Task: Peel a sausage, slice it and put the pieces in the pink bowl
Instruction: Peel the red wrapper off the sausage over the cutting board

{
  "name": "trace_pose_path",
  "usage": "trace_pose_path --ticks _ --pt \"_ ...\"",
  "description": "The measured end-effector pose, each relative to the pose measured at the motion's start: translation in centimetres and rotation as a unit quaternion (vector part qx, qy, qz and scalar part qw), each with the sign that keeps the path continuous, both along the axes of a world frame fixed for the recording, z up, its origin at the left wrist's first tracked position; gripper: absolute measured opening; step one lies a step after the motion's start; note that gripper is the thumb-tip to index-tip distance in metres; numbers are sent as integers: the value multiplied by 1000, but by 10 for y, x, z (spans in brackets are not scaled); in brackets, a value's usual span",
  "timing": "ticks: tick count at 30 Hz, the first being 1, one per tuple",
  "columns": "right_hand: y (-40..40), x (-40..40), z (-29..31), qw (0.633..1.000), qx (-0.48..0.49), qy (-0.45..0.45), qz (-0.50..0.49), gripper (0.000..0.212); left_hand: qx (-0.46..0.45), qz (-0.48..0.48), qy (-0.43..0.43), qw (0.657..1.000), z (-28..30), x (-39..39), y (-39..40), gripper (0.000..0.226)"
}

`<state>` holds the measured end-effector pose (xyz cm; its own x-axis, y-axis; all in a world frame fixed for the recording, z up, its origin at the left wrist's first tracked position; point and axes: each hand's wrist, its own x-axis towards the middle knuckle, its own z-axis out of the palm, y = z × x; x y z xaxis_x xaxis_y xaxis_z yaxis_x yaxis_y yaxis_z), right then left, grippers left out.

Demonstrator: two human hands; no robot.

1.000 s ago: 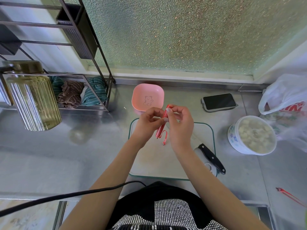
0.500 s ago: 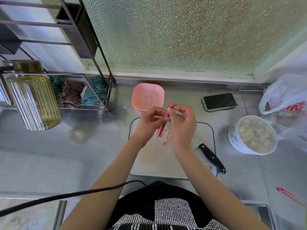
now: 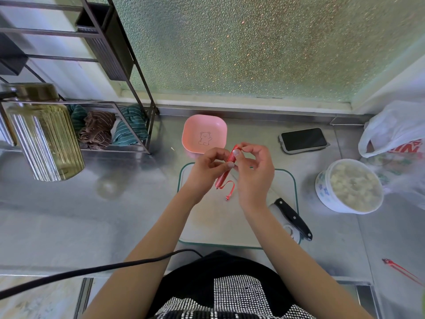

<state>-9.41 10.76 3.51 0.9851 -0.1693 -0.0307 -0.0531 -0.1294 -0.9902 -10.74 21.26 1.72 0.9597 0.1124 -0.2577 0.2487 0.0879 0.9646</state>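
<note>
Peeling was only begun: the left hand (image 3: 202, 171) and right hand (image 3: 254, 171) both pinched the sausage (image 3: 226, 172) above the cutting board (image 3: 230, 222), a casing strip (image 3: 230, 191) dangling, while knife (image 3: 293, 218) lay unused and the pink bowl (image 3: 204, 135) held nothing.

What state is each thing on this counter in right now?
sausage: held in both hands, red casing partly torn, strip dangling
pink bowl: empty
knife: lying unused on the cutting board
phone: screen dark
white tub: open, full of pale pieces
</note>
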Motion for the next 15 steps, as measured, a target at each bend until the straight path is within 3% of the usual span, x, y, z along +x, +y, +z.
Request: trace_pose_path --ticks 15 --pt "-2 1 -1 999 -30 -11 6 9 21 -17 -5 1000 3 1 3 17"
